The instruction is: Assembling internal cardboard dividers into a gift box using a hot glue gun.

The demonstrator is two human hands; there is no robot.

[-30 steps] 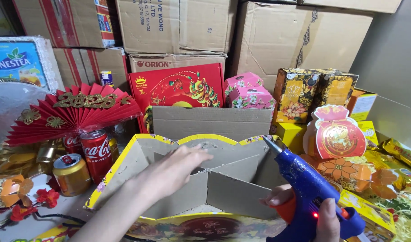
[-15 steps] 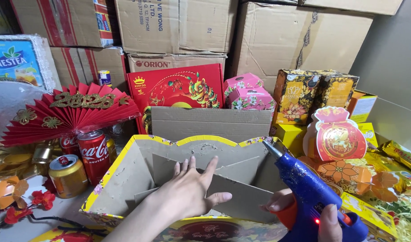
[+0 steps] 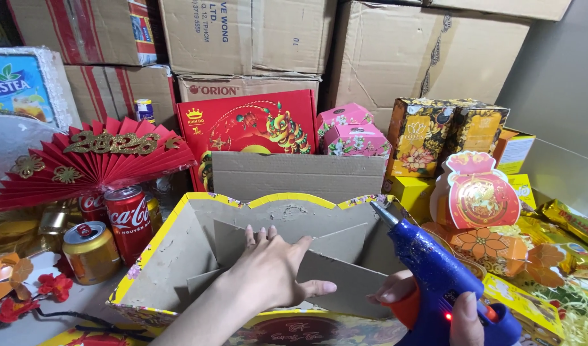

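Note:
My left hand [image 3: 268, 272] lies flat, fingers spread, on a cardboard insert [image 3: 345, 279] inside an open cardboard basket with a yellow scalloped rim [image 3: 287, 200]. It presses the piece against the basket's inner back wall. My right hand [image 3: 463, 320] grips a blue glue gun [image 3: 428, 269] at the basket's right side. The gun's nozzle [image 3: 378, 211] points up and left, near the rim's right corner, apart from my left hand.
A red paper fan [image 3: 89, 163] and red and gold drink cans [image 3: 111, 234] stand to the left. A red gift box [image 3: 249, 128], pink boxes [image 3: 348, 131] and yellow floral boxes [image 3: 444, 131] line the back. Stacked cartons [image 3: 383, 51] rise behind. Gold packets [image 3: 563, 256] lie at the right.
My left hand has drawn back from the basket's far wall and settled flat on the cardboard insert. The glue gun has stayed at the right side with little movement.

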